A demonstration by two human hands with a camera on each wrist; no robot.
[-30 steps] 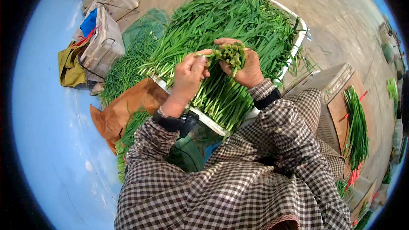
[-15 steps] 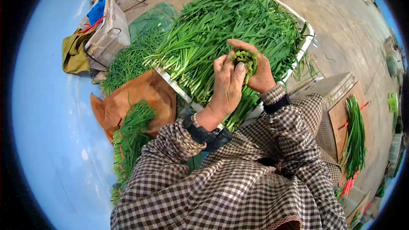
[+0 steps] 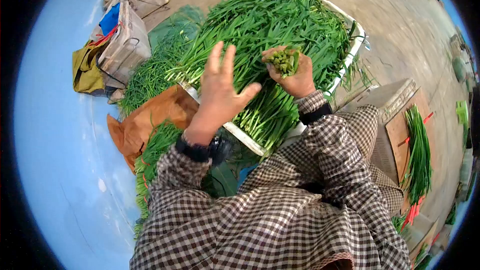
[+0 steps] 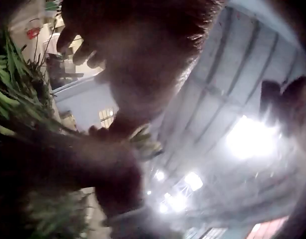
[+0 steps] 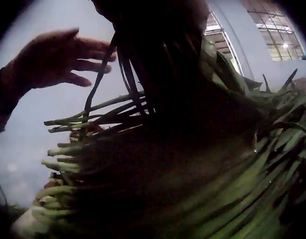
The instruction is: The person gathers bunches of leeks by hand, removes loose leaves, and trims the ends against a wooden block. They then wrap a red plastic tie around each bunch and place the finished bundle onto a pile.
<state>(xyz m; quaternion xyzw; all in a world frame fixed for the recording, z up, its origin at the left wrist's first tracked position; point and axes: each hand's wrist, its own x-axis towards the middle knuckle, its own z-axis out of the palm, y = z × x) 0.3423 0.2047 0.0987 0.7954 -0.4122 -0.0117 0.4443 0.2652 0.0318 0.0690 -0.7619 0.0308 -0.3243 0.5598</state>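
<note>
My right hand (image 3: 299, 79) grips a small bunch of garlic chives (image 3: 284, 62), its cut stem ends turned up toward the head camera. To its left, my left hand (image 3: 220, 92) is held apart with fingers spread and nothing in it. The right wrist view also shows that left hand (image 5: 63, 59) beyond a row of stem ends. Beneath both hands lies a big heap of loose chives (image 3: 270, 22), leaves pointing away and pale stems toward me, in a white-rimmed tray (image 3: 359, 37). The left wrist view is dark, with the hands mostly in shadow.
Left of the tray are more greens (image 3: 145, 82), a brown cloth (image 3: 155, 110) and tied bundles (image 3: 165, 145). Pale crates (image 3: 129, 45) stand at the upper left, one with a blue cloth (image 3: 110, 19). On the right, a red-tied bundle (image 3: 419, 155) lies on a board.
The left hand moved in against the bunch in the right hand, then drew back left with its fingers spread. The right hand keeps its grip on the chives.
</note>
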